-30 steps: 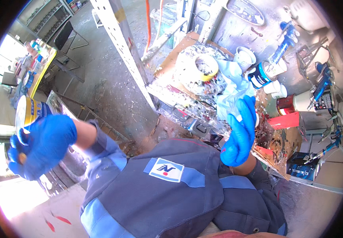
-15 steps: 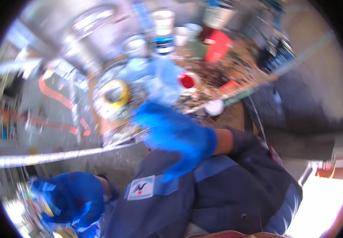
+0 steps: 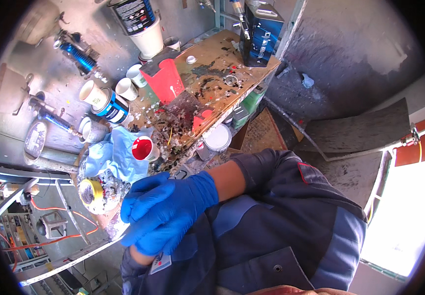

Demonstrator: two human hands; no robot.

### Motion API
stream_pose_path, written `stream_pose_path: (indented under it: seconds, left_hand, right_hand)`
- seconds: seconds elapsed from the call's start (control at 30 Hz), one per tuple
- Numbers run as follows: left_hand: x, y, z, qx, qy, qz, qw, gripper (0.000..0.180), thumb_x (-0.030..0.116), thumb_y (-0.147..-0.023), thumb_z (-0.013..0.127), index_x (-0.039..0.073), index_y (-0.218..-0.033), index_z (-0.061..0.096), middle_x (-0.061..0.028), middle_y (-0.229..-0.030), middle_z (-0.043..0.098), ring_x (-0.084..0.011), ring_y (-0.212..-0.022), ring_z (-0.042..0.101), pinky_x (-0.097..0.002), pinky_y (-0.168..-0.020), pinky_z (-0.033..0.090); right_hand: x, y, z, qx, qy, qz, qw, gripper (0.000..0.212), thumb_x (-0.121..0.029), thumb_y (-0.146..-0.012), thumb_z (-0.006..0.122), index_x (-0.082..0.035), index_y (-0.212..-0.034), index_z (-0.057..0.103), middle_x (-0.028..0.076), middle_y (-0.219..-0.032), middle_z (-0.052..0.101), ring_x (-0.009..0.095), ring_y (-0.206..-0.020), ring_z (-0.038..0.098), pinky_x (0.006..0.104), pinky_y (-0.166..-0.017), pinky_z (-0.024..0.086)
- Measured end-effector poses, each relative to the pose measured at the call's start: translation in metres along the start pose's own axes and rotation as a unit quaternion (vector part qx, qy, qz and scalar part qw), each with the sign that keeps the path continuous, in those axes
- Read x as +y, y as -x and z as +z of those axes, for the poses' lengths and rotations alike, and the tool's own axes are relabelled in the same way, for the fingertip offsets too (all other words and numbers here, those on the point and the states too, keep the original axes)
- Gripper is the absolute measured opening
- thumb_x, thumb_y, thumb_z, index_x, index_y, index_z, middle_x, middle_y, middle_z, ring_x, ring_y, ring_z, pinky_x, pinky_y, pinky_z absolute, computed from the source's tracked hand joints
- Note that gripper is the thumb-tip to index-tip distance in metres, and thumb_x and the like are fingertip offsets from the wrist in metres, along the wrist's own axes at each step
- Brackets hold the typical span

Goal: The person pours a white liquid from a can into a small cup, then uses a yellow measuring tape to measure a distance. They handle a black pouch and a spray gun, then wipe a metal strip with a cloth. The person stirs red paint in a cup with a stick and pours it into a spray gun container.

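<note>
Both my hands wear blue gloves and are pressed together at the bench's near edge. My right hand (image 3: 185, 204) lies across my left hand (image 3: 141, 238), its fingers wrapped over it. The left hand is mostly covered, and how its fingers are held cannot be made out. Just beyond them stands a white cup (image 3: 145, 148) with red paint inside. Beside the cup a light blue cloth (image 3: 116, 155) lies crumpled. A roll of yellow tape (image 3: 91, 192) rests to the left of my hands.
A paint-splattered bench (image 3: 212, 54) carries a red plastic piece (image 3: 163, 81), paper cups (image 3: 126, 89), a paint can (image 3: 113, 108) and a blue metal canister (image 3: 261, 37). Spray guns (image 3: 77, 54) hang at the left. A white-lidded tin (image 3: 218, 137) sits below the bench edge.
My left hand has come up from the lower left, and my right hand, its fingers spread before, has closed over it. My view has turned, showing more of the bench's far end.
</note>
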State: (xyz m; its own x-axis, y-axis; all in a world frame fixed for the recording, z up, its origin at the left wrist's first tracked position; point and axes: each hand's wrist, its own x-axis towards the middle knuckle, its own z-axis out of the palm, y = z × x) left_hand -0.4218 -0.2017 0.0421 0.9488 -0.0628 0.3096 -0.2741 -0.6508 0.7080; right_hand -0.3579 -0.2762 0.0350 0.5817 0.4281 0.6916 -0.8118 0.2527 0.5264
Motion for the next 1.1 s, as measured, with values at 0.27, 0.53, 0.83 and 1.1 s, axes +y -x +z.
stream_pose_path:
  seconds: [0.27, 0.53, 0.83, 1.1]
  left_hand:
    - [0.001, -0.082, 0.067, 0.331, -0.182, -0.025, 0.926, 0.077, 0.033, -0.088, 0.065, 0.004, -0.149, 0.028, -0.0189, -0.150, 0.037, -0.0322, -0.130, 0.045, -0.0404, -0.090, 0.051]
    - [0.008, -0.040, 0.066, 0.527, -0.139, -0.157, 0.824, 0.057, 0.040, -0.100, 0.045, -0.002, -0.138, 0.047, -0.0189, -0.140, 0.051, -0.0303, -0.104, 0.065, -0.0324, -0.070, 0.054]
    - [0.021, -0.029, 0.084, 0.577, -0.207, -0.163, 0.773, 0.054, 0.036, -0.102, 0.044, -0.002, -0.140, 0.043, -0.0191, -0.145, 0.046, -0.0351, -0.113, 0.062, -0.0347, -0.076, 0.056]
    - [0.016, -0.016, 0.079, 0.573, -0.130, -0.164, 0.793, 0.044, 0.018, -0.100, 0.047, -0.002, -0.139, 0.044, -0.0194, -0.148, 0.042, -0.0324, -0.115, 0.061, -0.0367, -0.085, 0.054]
  right_hand:
    - [-0.180, -0.029, 0.056, -0.126, 0.897, 0.091, 0.415, 0.085, -0.024, -0.072, 0.083, 0.001, -0.138, 0.036, 0.014, -0.135, 0.047, 0.025, -0.111, 0.052, 0.0397, -0.097, 0.044]
    - [-0.468, -0.142, 0.097, 0.088, 0.947, -0.294, -0.095, 0.105, -0.046, -0.082, 0.073, 0.004, -0.151, 0.012, 0.036, -0.152, 0.012, 0.050, -0.141, 0.019, 0.0537, -0.115, 0.021]
    - [-0.519, -0.175, 0.080, 0.078, 0.937, -0.309, -0.141, 0.121, -0.068, -0.074, 0.068, 0.005, -0.151, 0.010, 0.041, -0.150, 0.011, 0.056, -0.139, 0.017, 0.0594, -0.113, 0.018]
    - [-0.528, -0.169, 0.130, 0.135, 0.959, -0.246, 0.043, 0.112, -0.017, -0.060, 0.093, 0.008, -0.144, 0.024, 0.024, -0.140, 0.042, 0.033, -0.126, 0.046, 0.0451, -0.107, 0.040]
